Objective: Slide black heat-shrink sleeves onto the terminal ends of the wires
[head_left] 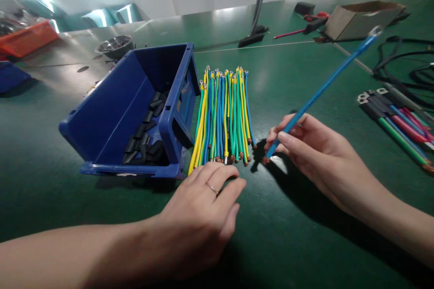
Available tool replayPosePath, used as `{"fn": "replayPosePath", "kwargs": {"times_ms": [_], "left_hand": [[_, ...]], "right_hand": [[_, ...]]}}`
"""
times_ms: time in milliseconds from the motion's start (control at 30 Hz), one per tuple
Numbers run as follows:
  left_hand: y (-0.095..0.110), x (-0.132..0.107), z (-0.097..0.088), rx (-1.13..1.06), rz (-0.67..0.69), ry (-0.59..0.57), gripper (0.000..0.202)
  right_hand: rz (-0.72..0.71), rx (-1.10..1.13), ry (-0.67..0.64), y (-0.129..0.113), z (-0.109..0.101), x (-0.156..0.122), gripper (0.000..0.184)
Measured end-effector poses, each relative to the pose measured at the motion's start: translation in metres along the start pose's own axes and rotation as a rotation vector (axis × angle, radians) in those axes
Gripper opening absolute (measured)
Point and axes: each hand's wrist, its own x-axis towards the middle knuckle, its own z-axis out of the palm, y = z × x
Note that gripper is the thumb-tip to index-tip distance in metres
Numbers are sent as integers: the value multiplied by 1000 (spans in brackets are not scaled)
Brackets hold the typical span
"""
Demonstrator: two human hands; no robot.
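Note:
Between thumb and fingers, my right hand (305,149) grips a blue cable (325,83) near its bare copper end. The cable slants up to the right, with a metal lug at its far end. My left hand (206,203), fingers curled, rests at the near ends of a row of cables (225,117). These are yellow, green and blue, laid side by side, with lugs at the far ends and copper strands at several near ends. Whether the left fingers hold anything is hidden beneath the hand.
Left of the row stands a blue bin (101,113) holding short black sleeves (140,140). At right lie a bundle of black-sleeved cables (400,126) and coiled black cord (389,54). A cardboard box (356,22), a metal bowl (115,46) and a stand (252,38) are farther back.

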Motion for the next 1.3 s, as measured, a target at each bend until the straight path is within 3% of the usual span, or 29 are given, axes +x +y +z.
{"fn": "replayPosePath", "kwargs": {"times_ms": [167,367,433,533,700,767,900,1033,1133,1300], "left_hand": [[0,-1,0,-16,-10,-22,26],[0,-2,0,-36,-15,-10,26],[-1,-1,-1,-97,5,1,23],[-3,3,-6,-340,40,-6,22],[-8,10,-15,-753,-284,-33,13],[-9,12,-16,-886,-354,-27,16],[-12,10,-15,-1015,-359,-51,24],[-15,6,-17,-1075,-327,-71,51],[-16,8,-19,-1109,-296,-103,60],[-14,9,-18,-1243,-355,-74,53]], "right_hand": [[-97,-95,103,5,-4,-8,11],[-96,-113,115,2,-1,-10,17],[-103,-161,144,-2,2,-12,17],[-151,-420,123,-7,5,-15,21],[-308,-825,-7,-9,1,-19,24],[-411,-961,-78,-7,-2,-19,21],[-707,-1207,-157,-6,-11,-16,25],[-880,-1426,-141,-10,-23,-14,29],[-976,-1551,-99,-14,-27,-11,27],[-1036,-1570,-188,-19,-26,-13,21]]}}
